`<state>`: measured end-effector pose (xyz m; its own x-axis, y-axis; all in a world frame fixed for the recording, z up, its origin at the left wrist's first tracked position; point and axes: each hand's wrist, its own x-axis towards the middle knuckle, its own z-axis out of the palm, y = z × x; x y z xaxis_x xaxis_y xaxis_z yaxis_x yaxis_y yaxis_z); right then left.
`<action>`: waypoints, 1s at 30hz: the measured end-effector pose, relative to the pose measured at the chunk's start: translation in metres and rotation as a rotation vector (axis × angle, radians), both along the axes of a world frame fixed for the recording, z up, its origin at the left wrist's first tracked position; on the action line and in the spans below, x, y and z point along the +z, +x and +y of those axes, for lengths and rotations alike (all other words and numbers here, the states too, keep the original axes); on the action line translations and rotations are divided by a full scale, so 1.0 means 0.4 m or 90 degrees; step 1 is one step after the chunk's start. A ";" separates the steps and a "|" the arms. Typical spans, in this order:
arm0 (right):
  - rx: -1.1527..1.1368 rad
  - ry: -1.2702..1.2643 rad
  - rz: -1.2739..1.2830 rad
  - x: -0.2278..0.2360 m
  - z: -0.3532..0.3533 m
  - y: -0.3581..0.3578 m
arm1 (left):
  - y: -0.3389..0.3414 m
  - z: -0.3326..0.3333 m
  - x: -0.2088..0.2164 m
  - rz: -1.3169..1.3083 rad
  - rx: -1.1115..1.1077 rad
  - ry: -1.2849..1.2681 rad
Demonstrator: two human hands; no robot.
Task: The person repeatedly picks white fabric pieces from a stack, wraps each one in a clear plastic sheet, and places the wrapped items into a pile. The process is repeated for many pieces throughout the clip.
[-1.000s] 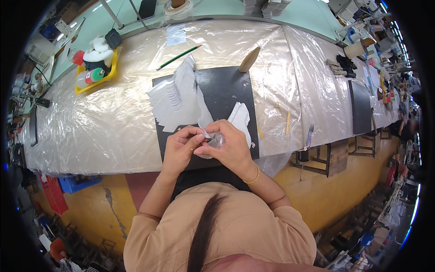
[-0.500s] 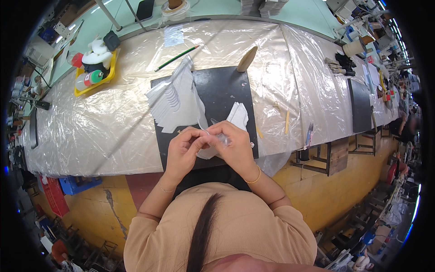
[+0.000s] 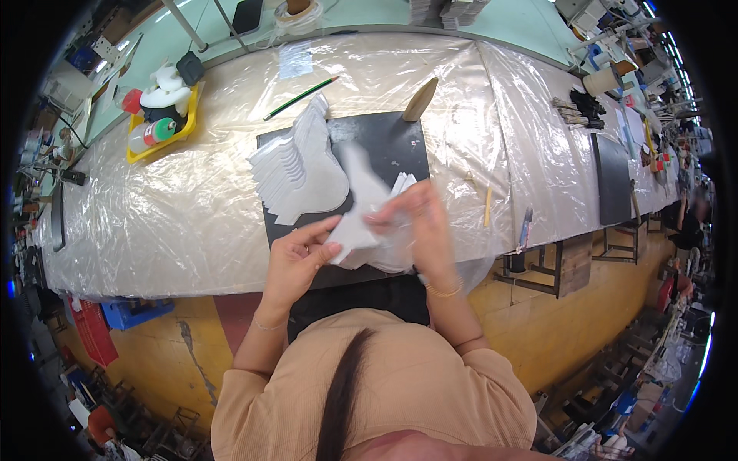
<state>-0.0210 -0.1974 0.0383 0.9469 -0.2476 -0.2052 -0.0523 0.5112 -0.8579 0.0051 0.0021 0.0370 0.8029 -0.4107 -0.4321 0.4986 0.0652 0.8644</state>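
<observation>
Bottle [image 3: 147, 137] in yellow tray [image 3: 191, 113], grey pc [image 3: 355, 232] in L hand [image 3: 297, 257] pinch, R hand [image 3: 425, 227] grip unclear

The right grip [image 3: 425, 224] is blurred, perhaps touching the pale piece [image 3: 354, 231], its fingers indistinct.
</observation>
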 end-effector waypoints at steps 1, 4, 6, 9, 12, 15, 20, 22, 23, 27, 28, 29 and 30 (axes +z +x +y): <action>-0.016 -0.018 0.008 0.003 -0.042 0.001 | -0.008 0.003 0.008 -0.012 -0.024 0.007; -0.092 -0.110 0.007 0.010 -0.169 -0.005 | -0.044 -0.003 0.022 0.011 -0.130 -0.076; -0.196 -0.112 -0.025 0.017 -0.269 -0.004 | -0.050 -0.015 0.012 -0.003 -0.186 -0.053; -0.420 -0.082 -0.099 0.055 -0.428 -0.007 | -0.053 -0.030 -0.021 0.021 -0.180 -0.057; -0.483 -0.182 -0.150 0.072 -0.488 -0.041 | -0.030 -0.038 -0.062 -0.077 -0.200 0.146; -0.321 -0.591 0.070 0.036 -0.435 -0.035 | -0.041 -0.051 -0.073 -0.107 -0.145 0.119; 0.140 -0.713 0.076 -0.065 -0.216 -0.024 | -0.044 -0.059 -0.056 -0.215 -0.179 0.274; 0.144 -0.687 0.192 -0.079 -0.174 -0.026 | -0.042 -0.062 -0.056 -0.309 -0.179 0.340; 0.147 -0.676 0.236 -0.084 -0.163 -0.027 | -0.042 -0.064 -0.058 -0.313 -0.184 0.347; 0.031 -0.714 0.188 -0.093 -0.206 -0.013 | -0.044 -0.069 -0.069 -0.298 -0.186 0.343; -0.073 -0.751 0.173 -0.097 -0.236 0.002 | -0.045 -0.069 -0.070 -0.270 -0.183 0.341; -0.193 -0.784 0.174 -0.093 -0.281 0.016 | -0.047 -0.069 -0.071 -0.297 -0.192 0.352; -0.297 -0.813 0.229 -0.086 -0.326 0.024 | -0.049 -0.069 -0.071 -0.291 -0.199 0.363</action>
<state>-0.0115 -0.3277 0.0040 0.6711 -0.7175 0.1868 -0.4095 -0.5687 -0.7134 -0.0144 -0.0253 0.0085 0.8354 -0.4613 -0.2988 0.0080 -0.5334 0.8458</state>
